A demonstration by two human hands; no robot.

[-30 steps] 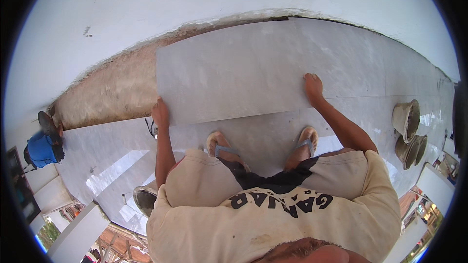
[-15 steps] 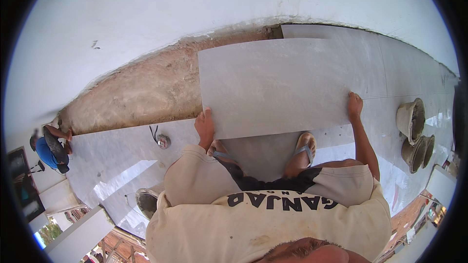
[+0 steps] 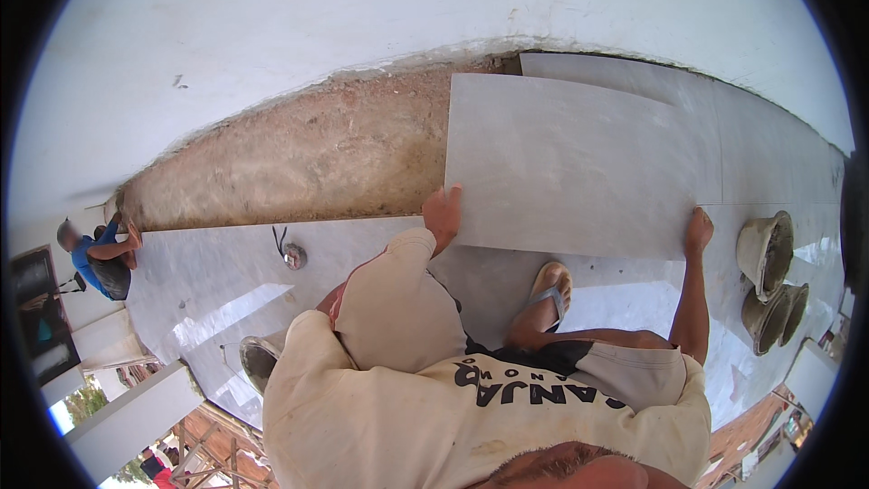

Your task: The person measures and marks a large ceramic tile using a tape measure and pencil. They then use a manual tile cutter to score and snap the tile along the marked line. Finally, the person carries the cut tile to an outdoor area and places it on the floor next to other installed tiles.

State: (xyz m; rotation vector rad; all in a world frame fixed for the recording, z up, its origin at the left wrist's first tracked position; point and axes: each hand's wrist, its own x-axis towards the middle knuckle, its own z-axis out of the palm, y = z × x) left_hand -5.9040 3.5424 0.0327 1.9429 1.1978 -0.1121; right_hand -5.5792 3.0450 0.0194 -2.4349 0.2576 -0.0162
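Observation:
A large grey floor tile (image 3: 570,163) is held in front of me by its two short sides. My left hand (image 3: 442,217) grips its near left corner, with the thumb on the top face. At the near right corner, my right hand (image 3: 698,233) is closed round the edge. The tile's right part overlaps the tiles laid along the wall. Left of it lies a bare strip of rough reddish-brown mortar bed (image 3: 308,158). My sandalled right foot (image 3: 547,294) stands on the tiled floor just below the tile.
A white wall (image 3: 362,0) borders the bare strip at the far side. Several buckets (image 3: 765,255) with mortar stains stand at the right, another bucket (image 3: 260,360) at the left. A small round tool (image 3: 294,256) with black straps lies on the tiles. A co-worker (image 3: 101,258) crouches at the far left.
The tile has moved to the right with both hands on it, now covering more of the laid tiles. More of the mortar bed shows. My left leg has shifted and its foot is hidden.

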